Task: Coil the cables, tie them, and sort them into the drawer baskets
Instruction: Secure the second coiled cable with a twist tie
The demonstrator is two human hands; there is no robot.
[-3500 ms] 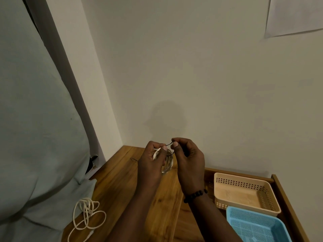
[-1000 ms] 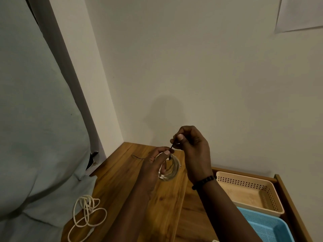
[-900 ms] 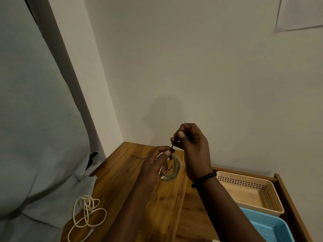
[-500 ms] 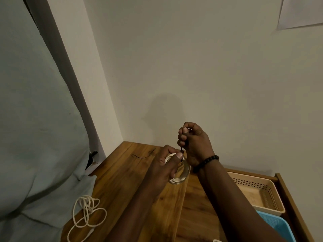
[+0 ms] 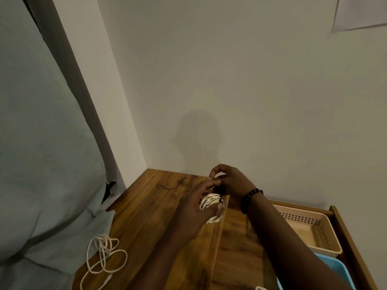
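Both hands have dropped toward the counter; left hand grips the coiled white cable, right hand pinches the tie: tying, cinch next.

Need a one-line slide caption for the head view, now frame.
Left hand grips a coiled white cable while the right hand works a tie above it; beige basket waits in the drawer.

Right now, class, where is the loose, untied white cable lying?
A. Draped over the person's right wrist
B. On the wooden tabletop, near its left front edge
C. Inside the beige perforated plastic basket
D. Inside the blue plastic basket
B: the loose, untied white cable sprawls on the wooden tabletop, well left of the beige perforated plastic basket and the blue plastic basket.
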